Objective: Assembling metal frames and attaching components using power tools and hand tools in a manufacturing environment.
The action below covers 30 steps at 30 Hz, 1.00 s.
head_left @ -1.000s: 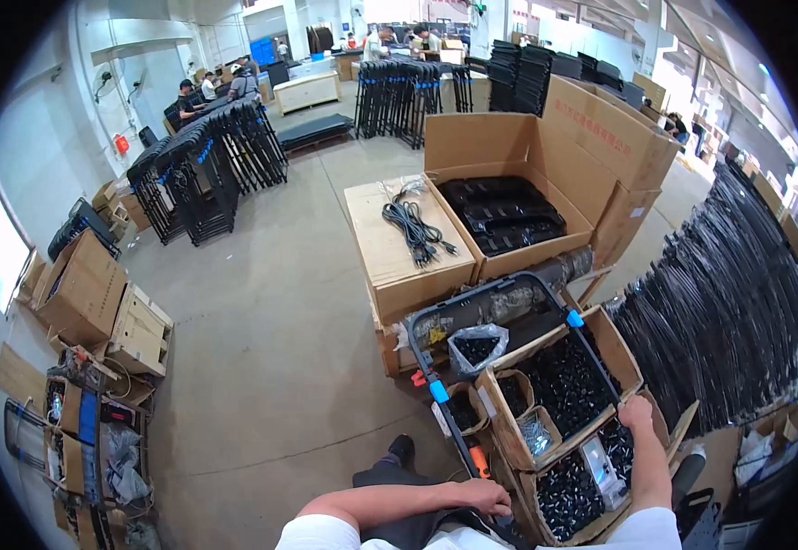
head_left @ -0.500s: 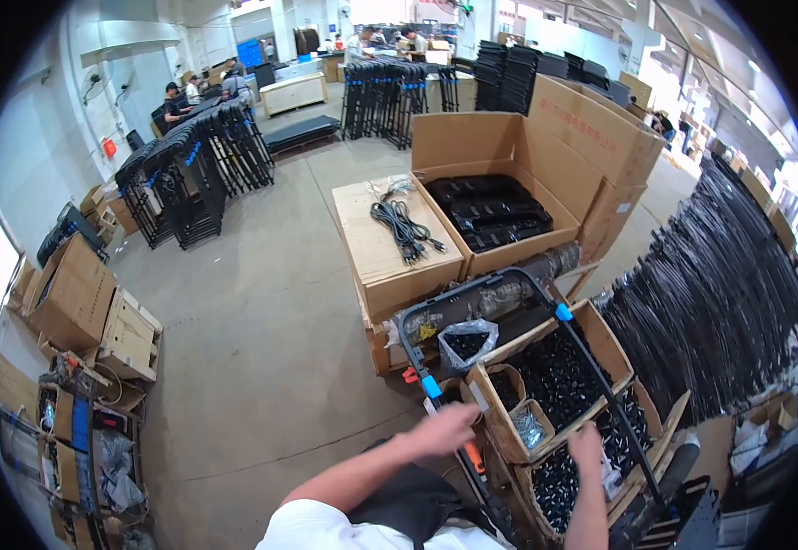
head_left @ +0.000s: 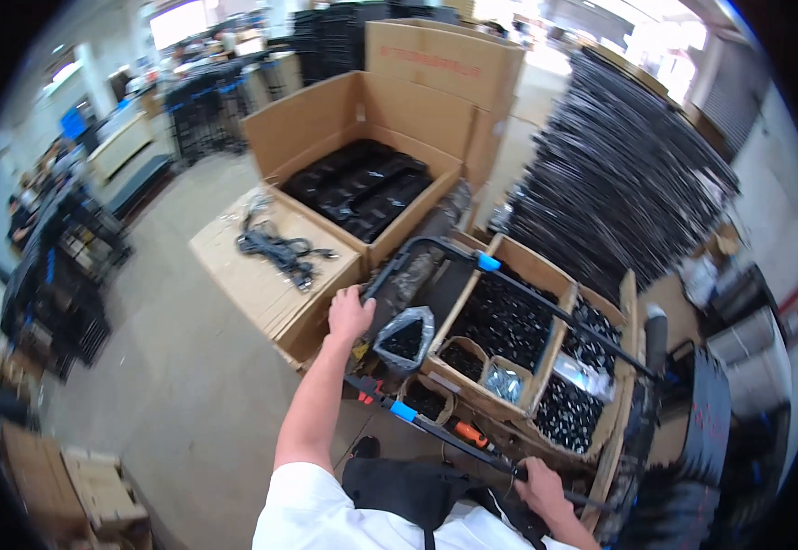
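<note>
Visibility limits: hands, frame and surroundings.
The left hand covers a length of the black frame in its grasp, and the right hand hides another; the palm sides of both are out of sight. The right forearm and white shirt are cut off at the lower edge. Small black parts in the bin are too small to tell individually. Dark cables are blurred, strand running into strand. Red print on the carton is unreadable. Workers at far left are smeared; their hands cannot be made out.
</note>
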Motion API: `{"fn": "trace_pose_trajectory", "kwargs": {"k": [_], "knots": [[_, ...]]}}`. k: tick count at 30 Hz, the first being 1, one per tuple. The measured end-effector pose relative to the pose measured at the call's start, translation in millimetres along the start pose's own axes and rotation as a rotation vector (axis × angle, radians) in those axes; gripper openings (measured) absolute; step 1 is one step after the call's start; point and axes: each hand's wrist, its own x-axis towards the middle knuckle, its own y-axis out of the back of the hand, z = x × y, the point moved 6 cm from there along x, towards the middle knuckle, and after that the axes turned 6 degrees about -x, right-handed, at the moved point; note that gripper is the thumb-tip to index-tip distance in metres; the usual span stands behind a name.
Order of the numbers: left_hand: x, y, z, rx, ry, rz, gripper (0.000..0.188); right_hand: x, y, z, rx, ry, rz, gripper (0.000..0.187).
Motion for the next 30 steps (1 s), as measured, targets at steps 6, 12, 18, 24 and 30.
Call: {"fn": "trace_pose_trajectory", "kwargs": {"k": [6,12,18,24,30], "knots": [[24.6,-50.8,-17.7,0.189,-0.108,-0.227,0.055,5.7,-8.0,1.2,-0.374,-0.331,0.035,0.042],[34.0,-45.1,-13.0,0.191,-0.174,-0.191,0.057,25.2,66.8,-63.0,-0.326,-0.39,0.42,0.027],[34.5,-54.5,-9.5,0.156,-0.141,-0.256,0.058,-25.2,-22.2,-5.4,-0.658,-0.485,-0.431,0.022],[29.3,-45.4,-17.7,0.171,-0.122,-0.255,0.059,46.0,81.5,-133.3,-0.431,-0.124,0.461,0.021],[34.9,-46.4,-4.4,0.141,-0.134,-0.244,0.061,-20.3,-19.2,-5.5,-0.653,-0.59,-0.307,0.023]]}}
